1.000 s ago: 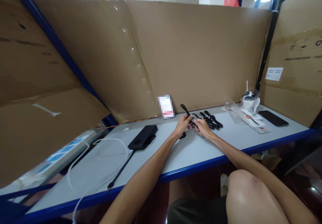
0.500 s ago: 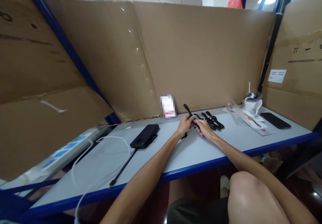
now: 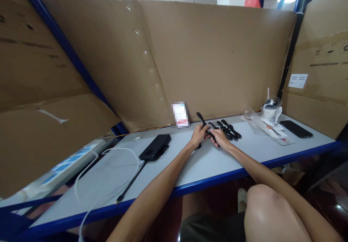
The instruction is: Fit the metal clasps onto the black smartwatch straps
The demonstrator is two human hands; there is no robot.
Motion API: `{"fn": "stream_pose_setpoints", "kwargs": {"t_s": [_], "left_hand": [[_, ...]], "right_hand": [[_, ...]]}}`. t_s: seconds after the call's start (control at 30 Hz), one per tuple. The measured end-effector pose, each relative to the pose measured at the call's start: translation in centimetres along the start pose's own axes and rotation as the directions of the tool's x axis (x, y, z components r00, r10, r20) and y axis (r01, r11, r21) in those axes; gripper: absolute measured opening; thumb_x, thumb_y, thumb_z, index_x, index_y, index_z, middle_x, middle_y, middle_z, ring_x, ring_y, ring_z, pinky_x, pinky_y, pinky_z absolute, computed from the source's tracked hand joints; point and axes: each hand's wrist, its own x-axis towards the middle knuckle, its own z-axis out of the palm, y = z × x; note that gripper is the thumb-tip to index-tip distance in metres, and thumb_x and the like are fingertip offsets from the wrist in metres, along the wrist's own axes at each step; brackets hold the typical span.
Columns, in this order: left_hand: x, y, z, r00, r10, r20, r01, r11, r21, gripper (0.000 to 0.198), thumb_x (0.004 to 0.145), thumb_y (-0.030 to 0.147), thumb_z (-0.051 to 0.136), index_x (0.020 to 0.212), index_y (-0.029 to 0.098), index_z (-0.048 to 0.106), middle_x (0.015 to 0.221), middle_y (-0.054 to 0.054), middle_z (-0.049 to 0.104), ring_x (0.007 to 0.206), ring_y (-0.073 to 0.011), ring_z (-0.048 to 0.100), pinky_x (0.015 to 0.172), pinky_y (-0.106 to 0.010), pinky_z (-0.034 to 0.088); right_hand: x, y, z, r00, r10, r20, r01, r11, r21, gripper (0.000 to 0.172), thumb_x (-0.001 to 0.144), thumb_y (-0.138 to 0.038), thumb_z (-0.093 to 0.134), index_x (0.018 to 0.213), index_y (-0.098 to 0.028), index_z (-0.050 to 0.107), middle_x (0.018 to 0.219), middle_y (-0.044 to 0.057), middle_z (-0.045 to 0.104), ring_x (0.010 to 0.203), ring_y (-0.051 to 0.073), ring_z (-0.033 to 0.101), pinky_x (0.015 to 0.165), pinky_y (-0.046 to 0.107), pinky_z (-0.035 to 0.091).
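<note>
Head view, the only one on my feed.

Work surface: a grey bench [image 3: 252, 146] with a blue front edge, backed by a cardboard wall [image 3: 212, 60].

Hands: both are extended to the back middle of the bench, close to the cardboard wall. The left hand [image 3: 199, 135] is clenched around a black strap [image 3: 201, 118]. The strap's upper end rises clear of the fingers and tilts back and to the left. The right hand [image 3: 221, 138] sits just beside the left, fingers curled onto the lower end of the same strap. Both hands are therefore grasping it. The strap's lower end is hidden between the hands, so I cannot tell whether it rests on the bench.

Adjacent items: several loose black straps [image 3: 230, 129] lie flat just behind the right hand, fanned toward the back edge. A blurred card [image 3: 180, 114] leans against the cardboard wall, near and left of the held strap.

Left half of the bench: a black power bank [image 3: 154, 147] lies well apart from the hands. A white cable [image 3: 108, 154] loops beside it and trails over the front edge.

Right back corner: clear plastic bags [image 3: 258, 123], a white device [image 3: 270, 107] and a dark phone [image 3: 296, 128] lying flat.
</note>
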Motion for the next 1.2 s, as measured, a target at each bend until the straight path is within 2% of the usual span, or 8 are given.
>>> {"fn": "stream_pose_setpoints", "kwargs": {"t_s": [0.13,0.27,0.37,0.47,0.6,0.73,1.0,1.2], "left_hand": [[-0.3,0.5,0.3,0.999,-0.028,0.018,0.029,0.999,-0.014,0.039,0.081,0.054,0.062,0.073,0.018,0.048,0.048,0.003,0.053,0.037,-0.0087,0.047,0.036,-0.019,0.031],[0.0,1.2,-0.7,1.000,-0.007,0.029,0.005,0.998,0.069,0.042,0.086,0.058,0.053,0.074,0.018,0.050,0.050,0.003,0.050,0.038,-0.0083,0.044,0.038,-0.020,0.029],[0.7,1.7,-3.2,0.978,0.136,-0.157,-0.079,0.943,0.323,0.036,0.092,0.048,0.045,0.075,0.017,0.054,0.055,0.003,0.050,0.043,-0.0081,0.043,0.045,-0.020,0.032],[1.2,1.6,-5.9,0.938,0.284,-0.199,-0.080,0.737,0.672,0.021,0.087,0.028,0.051,0.069,0.017,0.056,0.064,-0.002,0.058,0.063,-0.0126,0.052,0.058,-0.022,0.037],[1.0,0.8,-7.7,0.989,0.136,-0.066,-0.015,0.524,0.852,0.015,0.078,0.013,0.053,0.083,0.018,0.066,0.080,-0.006,0.067,0.075,-0.0176,0.058,0.064,-0.025,0.037],[0.9,0.0,-8.1,1.000,0.001,0.020,-0.018,0.418,0.908,0.018,0.071,0.011,0.058,0.084,0.018,0.069,0.087,-0.010,0.070,0.078,-0.0202,0.061,0.065,-0.025,0.039],[1.2,0.1,-8.1,0.971,-0.132,0.199,-0.126,0.425,0.896,0.007,0.066,0.018,0.066,0.073,0.019,0.070,0.073,-0.005,0.069,0.064,-0.0161,0.057,0.060,-0.024,0.037],[1.1,0.5,-7.3,0.963,-0.165,0.213,-0.114,0.468,0.876,0.012,0.060,0.008,0.057,0.058,0.017,0.065,0.059,-0.003,0.065,0.057,-0.0137,0.053,0.056,-0.023,0.034]], "right_hand": [[0.4,0.4,0.1,0.996,-0.009,-0.084,0.003,0.997,-0.074,0.038,0.094,-0.044,0.042,0.069,-0.018,0.053,0.045,-0.006,0.044,0.031,0.007,0.033,0.035,0.020,0.026],[0.7,0.8,-0.1,0.961,-0.165,-0.220,0.101,0.956,-0.276,0.040,0.094,-0.038,0.040,0.062,-0.018,0.052,0.048,-0.003,0.049,0.043,0.009,0.043,0.045,0.020,0.032],[0.9,1.0,-0.4,0.925,-0.185,-0.332,0.075,0.945,-0.319,0.040,0.094,-0.037,0.035,0.062,-0.019,0.052,0.051,-0.001,0.051,0.049,0.012,0.048,0.049,0.021,0.034],[1.0,1.0,-0.4,0.911,-0.144,-0.385,0.022,0.953,-0.304,0.039,0.094,-0.034,0.034,0.061,-0.020,0.051,0.053,0.000,0.052,0.053,0.014,0.052,0.052,0.022,0.037],[1.0,0.9,-0.3,0.919,-0.131,-0.371,0.013,0.953,-0.303,0.039,0.093,-0.032,0.036,0.059,-0.021,0.050,0.055,0.001,0.055,0.053,0.015,0.053,0.054,0.023,0.038],[0.8,0.8,-0.3,0.924,-0.131,-0.359,0.021,0.955,-0.295,0.038,0.093,-0.031,0.037,0.058,-0.021,0.050,0.054,0.000,0.055,0.052,0.015,0.053,0.055,0.023,0.038],[0.9,0.7,-0.2,0.933,-0.117,-0.340,-0.022,0.925,-0.378,0.042,0.095,-0.030,0.037,0.060,-0.018,0.056,0.055,0.002,0.058,0.053,0.014,0.054,0.056,0.023,0.039],[0.6,0.3,-0.2,0.939,-0.106,-0.328,-0.028,0.924,-0.380,0.042,0.096,-0.030,0.037,0.062,-0.017,0.058,0.056,0.002,0.060,0.053,0.014,0.056,0.054,0.023,0.039]]}}
